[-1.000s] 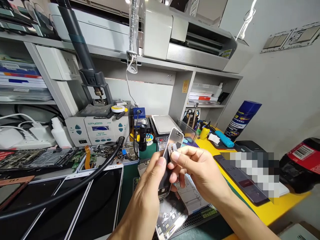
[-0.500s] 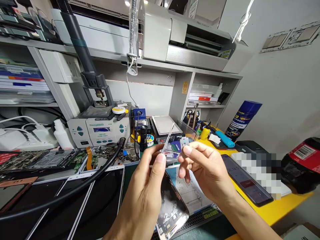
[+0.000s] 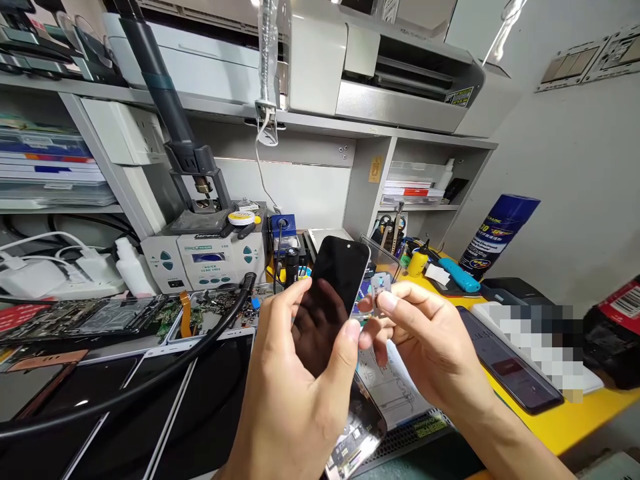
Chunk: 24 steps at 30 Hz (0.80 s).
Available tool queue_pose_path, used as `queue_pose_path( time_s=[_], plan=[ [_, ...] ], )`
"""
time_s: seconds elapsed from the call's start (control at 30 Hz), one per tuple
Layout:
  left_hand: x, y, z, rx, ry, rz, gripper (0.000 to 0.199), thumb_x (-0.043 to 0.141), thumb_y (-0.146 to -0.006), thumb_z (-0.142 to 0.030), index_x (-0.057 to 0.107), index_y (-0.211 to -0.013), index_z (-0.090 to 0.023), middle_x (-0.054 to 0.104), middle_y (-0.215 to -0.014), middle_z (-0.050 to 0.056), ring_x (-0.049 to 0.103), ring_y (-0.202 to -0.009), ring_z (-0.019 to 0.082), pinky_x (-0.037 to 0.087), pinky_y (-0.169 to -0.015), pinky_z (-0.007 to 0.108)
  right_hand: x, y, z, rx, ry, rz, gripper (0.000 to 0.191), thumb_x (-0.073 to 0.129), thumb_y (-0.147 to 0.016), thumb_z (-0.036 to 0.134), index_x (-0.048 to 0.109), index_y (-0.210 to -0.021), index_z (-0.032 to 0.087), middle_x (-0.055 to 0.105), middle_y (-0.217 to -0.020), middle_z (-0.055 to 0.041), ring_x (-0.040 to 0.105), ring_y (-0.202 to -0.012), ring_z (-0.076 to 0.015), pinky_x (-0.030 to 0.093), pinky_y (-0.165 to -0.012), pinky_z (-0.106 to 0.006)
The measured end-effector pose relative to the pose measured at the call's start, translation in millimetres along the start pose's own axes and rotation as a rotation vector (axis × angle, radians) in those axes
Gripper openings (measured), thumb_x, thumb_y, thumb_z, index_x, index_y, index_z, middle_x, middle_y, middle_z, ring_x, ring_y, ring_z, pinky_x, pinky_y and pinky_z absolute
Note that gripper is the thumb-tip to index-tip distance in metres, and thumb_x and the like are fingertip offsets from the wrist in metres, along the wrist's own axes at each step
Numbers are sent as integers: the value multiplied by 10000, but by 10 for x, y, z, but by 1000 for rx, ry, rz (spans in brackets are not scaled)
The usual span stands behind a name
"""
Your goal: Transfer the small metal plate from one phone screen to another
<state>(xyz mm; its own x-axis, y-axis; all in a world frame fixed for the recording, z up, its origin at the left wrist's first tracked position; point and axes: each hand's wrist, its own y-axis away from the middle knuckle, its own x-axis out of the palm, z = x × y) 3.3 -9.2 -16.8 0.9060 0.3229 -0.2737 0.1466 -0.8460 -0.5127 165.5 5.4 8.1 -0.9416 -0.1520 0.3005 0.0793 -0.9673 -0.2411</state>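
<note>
My left hand (image 3: 300,380) is closed around the sides of a smartphone (image 3: 335,287), thumb on the right edge and fingers on the left. The phone stands tilted up with its dark glass front toward me. Pinched between thumb and fingers of my right hand (image 3: 425,327) is a small thin grey metal card (image 3: 381,288) with cut-outs. It is held upright just right of the phone, seemingly apart from it. Below both hands lies an opened phone (image 3: 363,427), its inner parts showing, partly hidden by my left hand. Beside it is a sheet with line drawings (image 3: 395,393).
Several dark screens (image 3: 200,400) lie at the left, crossed by a black hose (image 3: 200,353). Behind stands a soldering station (image 3: 210,263). On the right are a lit phone (image 3: 520,373), a spray can (image 3: 500,230) and a bottle with a red label (image 3: 617,327).
My left hand has turned the phone from edge-on so its dark front faces me. My right hand still holds the metal card beside it. The view has shifted slightly.
</note>
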Motion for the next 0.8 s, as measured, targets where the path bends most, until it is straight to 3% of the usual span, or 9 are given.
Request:
queue_pose_path(
  time_s=[0.23,0.43,0.63,0.8],
  plan=[
    [7,5,-58,33,-59,-73,598,750,-809,-424,544,-1305,-161,617,-1202,157,632,-1110,307,546,-930,441,-7,17,-12,-7,54,-2,192,727,-917,333,728,-787,191,725,-786,-13,645,-557,-102,533,-589,-229],
    [46,25,-57,-122,105,-23,654,814,-761,-422,524,-1323,-257,697,-1181,118,711,-1064,322,574,-937,459,41,10,-12,40,-60,-25,175,737,-910,321,725,-792,192,759,-797,-38,668,-624,-130,568,-593,-238],
    [54,-13,-110,-326,250,-21,712,907,-657,-421,499,-1225,-291,735,-1063,33,761,-896,228,624,-679,254,65,-18,2,157,-119,-81,174,833,-814,338,783,-783,175,766,-764,-41,672,-623,-121,551,-554,-201],
    [-9,-94,-178,-434,341,-11,587,898,-687,-408,535,-1114,-235,770,-884,25,760,-805,200,588,-622,208,61,-41,-14,239,-131,-93,224,832,-805,379,755,-783,170,762,-772,-41,683,-634,-133,552,-549,-213]
  ],
)
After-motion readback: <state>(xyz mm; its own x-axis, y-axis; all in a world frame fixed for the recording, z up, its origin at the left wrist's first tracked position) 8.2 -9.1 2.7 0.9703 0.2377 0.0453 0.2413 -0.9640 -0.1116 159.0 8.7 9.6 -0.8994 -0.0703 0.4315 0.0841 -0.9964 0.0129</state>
